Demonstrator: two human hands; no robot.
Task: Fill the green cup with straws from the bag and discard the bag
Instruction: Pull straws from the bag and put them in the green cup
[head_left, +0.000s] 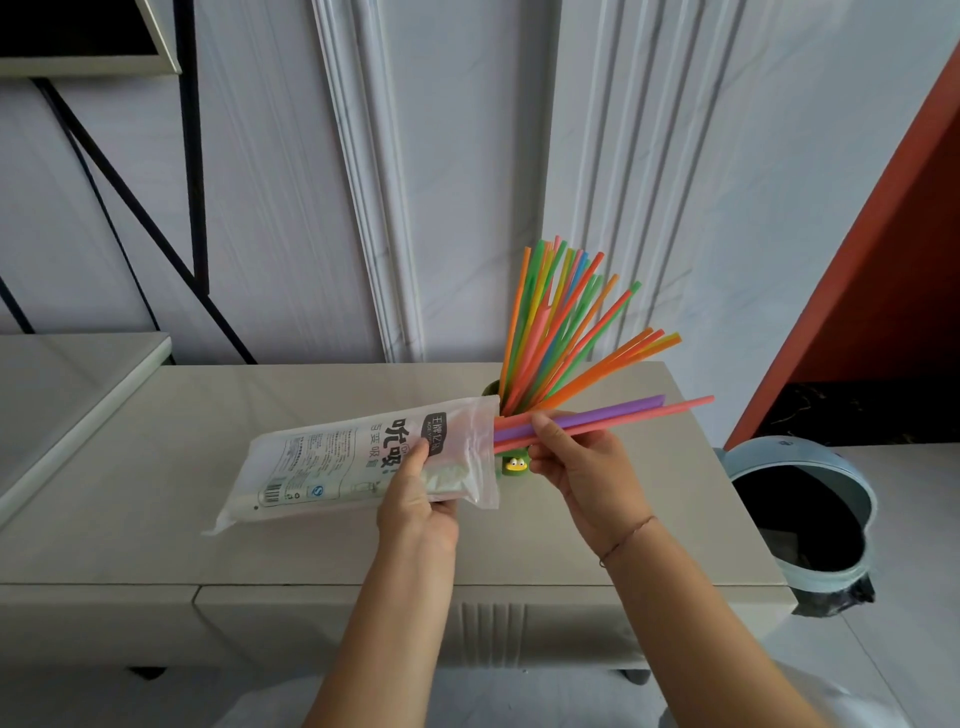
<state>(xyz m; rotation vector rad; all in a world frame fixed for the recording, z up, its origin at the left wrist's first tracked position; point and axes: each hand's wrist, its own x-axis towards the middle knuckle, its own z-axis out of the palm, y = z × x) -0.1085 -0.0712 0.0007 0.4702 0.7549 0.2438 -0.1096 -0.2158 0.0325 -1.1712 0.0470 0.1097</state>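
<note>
A clear plastic straw bag (332, 462) with printed labels is held level above the cabinet by my left hand (418, 499), which grips it near its open end. My right hand (576, 462) pinches a few purple and pink straws (623, 413) that stick partway out of the bag's mouth. Behind both hands stands the green cup (514, 465), mostly hidden; only a bit of rim and a small frog figure on its front show. Many coloured straws (558, 327) fan up and to the right out of the cup.
The beige cabinet top (311, 551) runs under my hands, with a white panelled wall behind. A light blue waste bin (802, 512) with a black liner stands on the floor to the right. A lower surface (67, 395) adjoins on the left.
</note>
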